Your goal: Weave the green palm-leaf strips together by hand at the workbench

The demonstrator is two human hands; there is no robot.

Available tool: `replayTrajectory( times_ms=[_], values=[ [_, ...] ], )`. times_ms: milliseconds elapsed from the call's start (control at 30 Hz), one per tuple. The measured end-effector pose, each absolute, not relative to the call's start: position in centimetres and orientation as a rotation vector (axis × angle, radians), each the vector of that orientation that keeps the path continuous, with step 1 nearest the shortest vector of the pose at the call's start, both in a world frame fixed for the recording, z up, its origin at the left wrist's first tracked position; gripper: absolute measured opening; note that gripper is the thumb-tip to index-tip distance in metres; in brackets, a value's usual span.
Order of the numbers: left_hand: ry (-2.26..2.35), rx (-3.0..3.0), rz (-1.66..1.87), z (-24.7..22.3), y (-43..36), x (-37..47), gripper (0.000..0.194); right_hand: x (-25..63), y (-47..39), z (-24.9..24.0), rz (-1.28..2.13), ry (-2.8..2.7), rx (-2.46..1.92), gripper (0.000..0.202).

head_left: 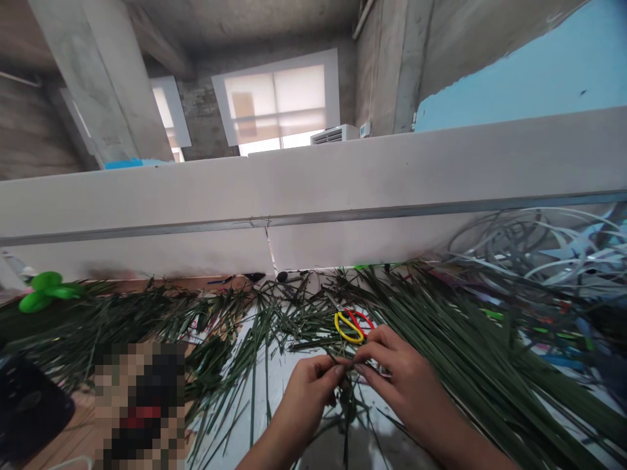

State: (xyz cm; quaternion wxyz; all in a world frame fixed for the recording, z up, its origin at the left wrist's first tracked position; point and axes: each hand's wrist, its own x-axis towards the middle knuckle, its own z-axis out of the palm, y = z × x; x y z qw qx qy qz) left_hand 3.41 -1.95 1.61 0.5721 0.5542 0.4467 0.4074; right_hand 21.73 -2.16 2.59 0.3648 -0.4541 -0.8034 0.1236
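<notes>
Both hands meet low in the middle of the head view, over a small bundle of dark green leaf strips [347, 399]. My left hand [316, 385] pinches the strips between thumb and fingers. Facing it, my right hand [392, 372] is closed on the same strips, its fingertips almost touching the left ones. Several strip ends hang down below the fingers. Just beyond the right hand lie scissors [350, 325] with one yellow and one red handle, their blades pointing away. The exact fold or knot between the fingertips is too small to tell.
Long green leaves [455, 339] spread across the right, and more cut leaves [142, 313] lie at the left. A green balloon-like object [46, 292] is at the far left. Pale coiled strips [548, 251] sit at the right, against a white partition [343, 183]. A dark object [32, 408] stands at lower left.
</notes>
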Motion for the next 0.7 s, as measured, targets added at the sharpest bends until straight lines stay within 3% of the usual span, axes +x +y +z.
replayTrajectory(
  times_ms=[167,367,533,700],
  values=[
    [1.046,1.251,0.962,1.8,-2.0,3.4,0.035,21.3,-2.5,3.4,0.539,-2.036,-1.088,0.012],
    [1.018,1.192,0.993,1.5,-2.0,3.3,0.035,20.8,-2.7,3.5,0.568,-2.082,-1.117,0.012],
    [1.014,1.182,0.997,1.7,-1.9,3.1,0.025,21.0,-2.4,3.4,0.788,-2.012,-1.130,0.006],
    [1.051,1.197,1.025,2.1,-2.0,3.1,0.019,21.2,-1.6,3.0,1.038,-1.827,-1.130,0.020]
  ],
)
